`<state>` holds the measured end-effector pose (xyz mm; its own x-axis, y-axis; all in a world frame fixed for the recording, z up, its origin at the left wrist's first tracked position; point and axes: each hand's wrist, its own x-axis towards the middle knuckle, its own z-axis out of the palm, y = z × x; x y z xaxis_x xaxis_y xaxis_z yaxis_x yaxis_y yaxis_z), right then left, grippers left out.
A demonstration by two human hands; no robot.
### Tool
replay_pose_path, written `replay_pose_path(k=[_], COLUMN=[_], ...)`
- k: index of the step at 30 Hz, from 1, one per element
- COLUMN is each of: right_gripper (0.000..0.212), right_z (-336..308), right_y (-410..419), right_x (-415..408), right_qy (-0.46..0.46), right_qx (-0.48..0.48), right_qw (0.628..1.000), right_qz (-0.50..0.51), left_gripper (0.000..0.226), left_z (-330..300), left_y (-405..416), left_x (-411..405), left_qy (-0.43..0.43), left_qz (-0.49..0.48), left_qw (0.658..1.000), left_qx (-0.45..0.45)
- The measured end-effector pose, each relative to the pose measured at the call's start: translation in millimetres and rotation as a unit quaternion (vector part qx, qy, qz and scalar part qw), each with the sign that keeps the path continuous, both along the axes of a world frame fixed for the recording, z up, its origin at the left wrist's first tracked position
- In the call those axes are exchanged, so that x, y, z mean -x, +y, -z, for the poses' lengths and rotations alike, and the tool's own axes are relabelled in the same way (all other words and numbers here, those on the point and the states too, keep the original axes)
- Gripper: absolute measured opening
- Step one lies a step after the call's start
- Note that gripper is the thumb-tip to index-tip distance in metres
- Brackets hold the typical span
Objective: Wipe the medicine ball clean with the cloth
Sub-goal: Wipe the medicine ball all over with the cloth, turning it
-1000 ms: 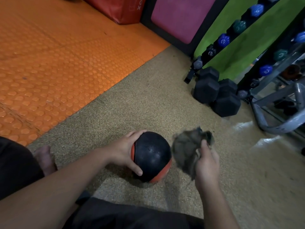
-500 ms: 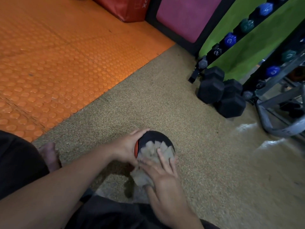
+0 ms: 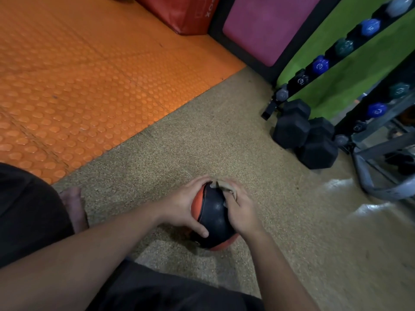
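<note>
A black and orange medicine ball (image 3: 213, 217) sits on the speckled tan floor in front of my legs. My left hand (image 3: 184, 205) holds its left side, fingers over the top and thumb low on the front. My right hand (image 3: 241, 209) lies on the ball's right side and presses a grey cloth (image 3: 221, 184) against it. Only a crumpled edge of the cloth shows above my fingers; the remainder is hidden under the hand.
Black hex dumbbells (image 3: 305, 138) lie on the floor at the right, by a rack of coloured dumbbells (image 3: 321, 63). A grey metal frame (image 3: 386, 187) stands at the far right. Orange studded matting (image 3: 78, 86) covers the left. My bare foot (image 3: 74, 207) rests at the left.
My right hand carried the cloth from beside the ball onto its top, then slid it over to the ball's right side. The ball has turned, showing more orange at the left.
</note>
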<state>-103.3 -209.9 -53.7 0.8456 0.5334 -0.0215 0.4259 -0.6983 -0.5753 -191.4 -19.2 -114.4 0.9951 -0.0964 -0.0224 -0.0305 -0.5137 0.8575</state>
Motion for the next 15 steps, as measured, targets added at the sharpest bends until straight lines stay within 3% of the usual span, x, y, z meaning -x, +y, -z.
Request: replay_pose_path(k=[3, 6, 8, 11, 15], right_gripper=[0.035, 0.065, 0.077, 0.075, 0.044], right_z=[2.1, -2.6, 0.3, 2.3, 16.2], right_y=[-1.2, -14.5, -23.9, -40.1, -45.9], right_x=[2.2, 4.2, 6.3, 21.3, 47.6], right_qy=[0.027, 0.117, 0.19, 0.279, 0.405], right_qx=[-0.037, -0.071, -0.15, -0.278, -0.272], right_qw=[0.998, 0.977, 0.939, 0.869, 0.807], right_qz=[0.053, 0.163, 0.244, 0.299, 0.332], left_gripper=[0.136, 0.12, 0.128, 0.154, 0.155], left_z=[0.2, 2.5, 7.4, 12.4, -16.1], left_y=[4.1, -1.8, -19.9, -41.9, -17.5], left_x=[-0.5, 4.2, 11.2, 13.4, 6.0], left_qy=[0.002, 0.056, 0.082, 0.048, 0.05], left_qz=[-0.039, -0.079, -0.042, -0.044, 0.007], left_qw=[0.999, 0.989, 0.985, 0.994, 0.997], left_qx=[0.034, 0.115, 0.148, 0.085, -0.061])
